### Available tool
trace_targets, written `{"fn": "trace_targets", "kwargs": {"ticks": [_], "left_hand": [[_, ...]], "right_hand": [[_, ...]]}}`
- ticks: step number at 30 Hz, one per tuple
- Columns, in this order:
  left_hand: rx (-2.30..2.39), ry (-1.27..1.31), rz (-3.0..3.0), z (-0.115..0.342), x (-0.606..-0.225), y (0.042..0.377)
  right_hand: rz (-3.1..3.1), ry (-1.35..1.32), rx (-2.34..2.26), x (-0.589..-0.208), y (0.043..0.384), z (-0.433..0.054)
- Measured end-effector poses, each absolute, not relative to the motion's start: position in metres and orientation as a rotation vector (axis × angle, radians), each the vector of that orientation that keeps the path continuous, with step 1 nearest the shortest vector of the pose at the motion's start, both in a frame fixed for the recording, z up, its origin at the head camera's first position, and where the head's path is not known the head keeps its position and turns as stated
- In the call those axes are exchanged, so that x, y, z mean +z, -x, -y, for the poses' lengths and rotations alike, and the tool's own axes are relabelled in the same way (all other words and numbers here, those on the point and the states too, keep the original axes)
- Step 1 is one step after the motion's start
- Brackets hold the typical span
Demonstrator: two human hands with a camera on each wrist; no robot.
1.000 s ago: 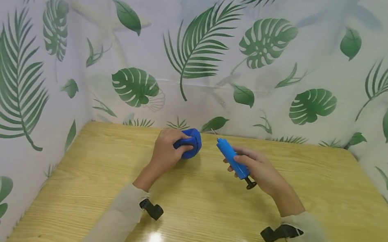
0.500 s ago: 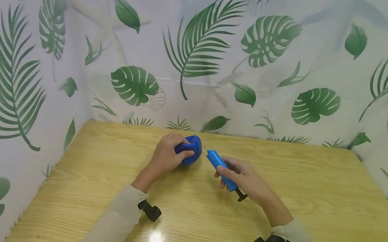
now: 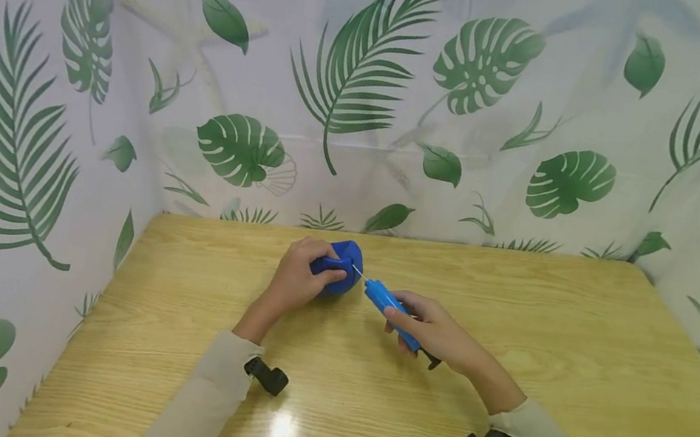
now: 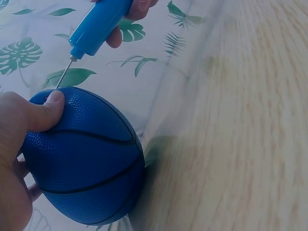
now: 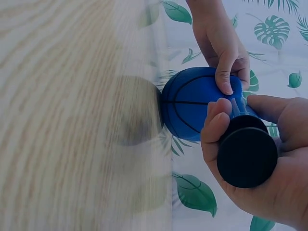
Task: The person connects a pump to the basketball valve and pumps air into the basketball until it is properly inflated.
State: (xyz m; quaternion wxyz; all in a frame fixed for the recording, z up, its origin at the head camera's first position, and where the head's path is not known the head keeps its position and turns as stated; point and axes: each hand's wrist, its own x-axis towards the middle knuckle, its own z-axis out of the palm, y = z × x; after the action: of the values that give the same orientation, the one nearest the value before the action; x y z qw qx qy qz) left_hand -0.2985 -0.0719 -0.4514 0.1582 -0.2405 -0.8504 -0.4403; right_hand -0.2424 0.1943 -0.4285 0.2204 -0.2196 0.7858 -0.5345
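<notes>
A dark blue, partly flattened mini basketball [image 4: 91, 149] with black seams rests on the table near its back edge. My left hand [image 3: 300, 271] grips it from the left, thumb pressed on the near side. In my right hand [image 3: 435, 327] is a light blue hand pump [image 4: 98, 29], fingers wrapped round its barrel. The pump tilts up and left toward the ball, with its thin metal needle [image 4: 64, 73] reaching the ball's surface beside my left thumb. At the rear of the pump, the round black handle [image 5: 247, 156] is pushed in close to the barrel.
The wood-grain table [image 3: 167, 372] spreads out under both hands. Behind it and at the sides hangs a white cloth backdrop [image 3: 363, 175] printed with green leaves. Black straps with small cameras [image 3: 267, 376] sit on both sleeved wrists.
My right hand has brought the pump left and down, so the needle that pointed past the ball now meets it. My left hand keeps its grip, the ball turned slightly.
</notes>
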Motion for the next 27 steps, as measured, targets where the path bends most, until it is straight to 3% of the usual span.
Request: {"fn": "trace_targets", "kwargs": {"ticks": [17,27], "left_hand": [[-1.272,0.663,2.514,0.071,-0.449,0.296],[-1.150,0.764,2.471,0.069,-0.450,0.298]], "right_hand": [[-2.254,0.586,-1.351,-0.421,0.238,-0.193],[-2.768,0.602,-0.737,-0.391,0.225,-0.179]]}}
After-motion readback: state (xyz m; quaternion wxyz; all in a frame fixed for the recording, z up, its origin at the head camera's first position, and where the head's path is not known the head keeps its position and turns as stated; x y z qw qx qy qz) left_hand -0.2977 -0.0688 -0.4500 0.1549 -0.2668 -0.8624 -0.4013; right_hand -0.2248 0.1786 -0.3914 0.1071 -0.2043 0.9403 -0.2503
